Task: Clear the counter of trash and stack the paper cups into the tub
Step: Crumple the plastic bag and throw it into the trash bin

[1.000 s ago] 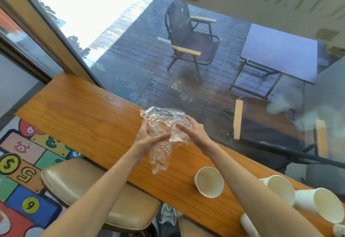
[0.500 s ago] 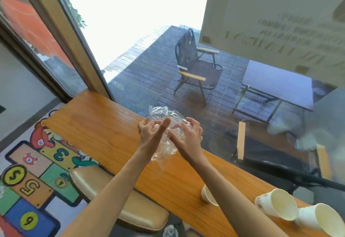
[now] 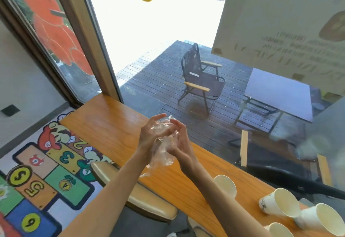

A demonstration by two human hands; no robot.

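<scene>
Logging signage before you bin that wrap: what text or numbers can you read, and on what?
"2", "3", "4", "5", "6", "7", "$": colourful hopscotch floor mat.
Mirrored, blurred lettering on the pale paper poster stuck to the window: unreadable.
White paper cups, clear crumpled plastic wrap: no text legible.

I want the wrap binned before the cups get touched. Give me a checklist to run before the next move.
1. Clear plastic wrap off the wooden counter and held between both hands: ok.
2. Left hand and right hand both gripping it: ok.
3. Wrap fully balled up: not ok, a tail hangs below the hands.
4. Bin in sight: not ok, none in view.
5. Tub in sight: not ok.
6. Paper cups stacked: not ok, they lie loose on the counter.
</scene>
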